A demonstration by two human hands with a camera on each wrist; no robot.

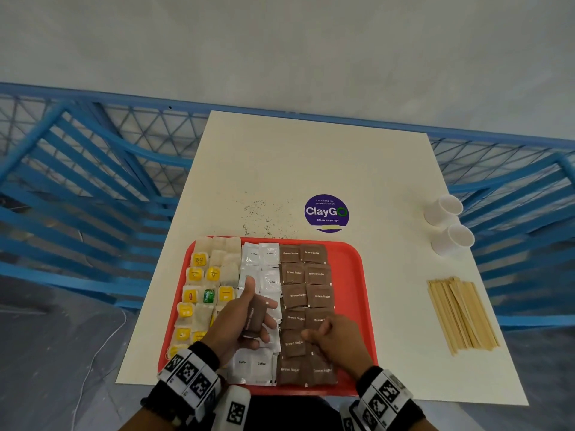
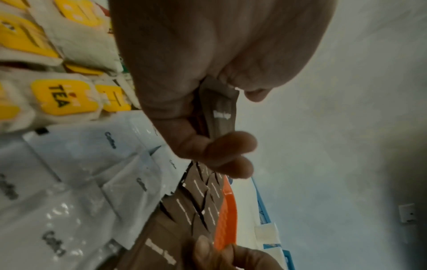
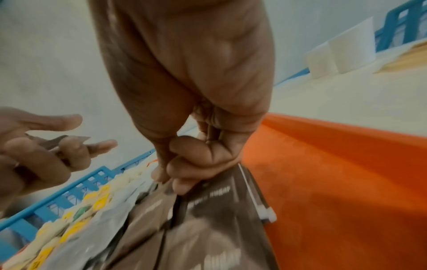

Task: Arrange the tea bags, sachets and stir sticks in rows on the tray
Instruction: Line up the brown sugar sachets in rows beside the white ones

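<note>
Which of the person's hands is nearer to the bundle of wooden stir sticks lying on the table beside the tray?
Right. The right hand is over the tray's brown sugar rows, on the side facing the stir sticks. The left hand, holding a brown sachet, is farther off, over the coffee sachets.

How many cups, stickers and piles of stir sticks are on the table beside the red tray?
White cups: 2
ClayGo sticker: 1
Pile of wooden stir sticks: 1 (single sticks too many to count)
Total: 4
</note>
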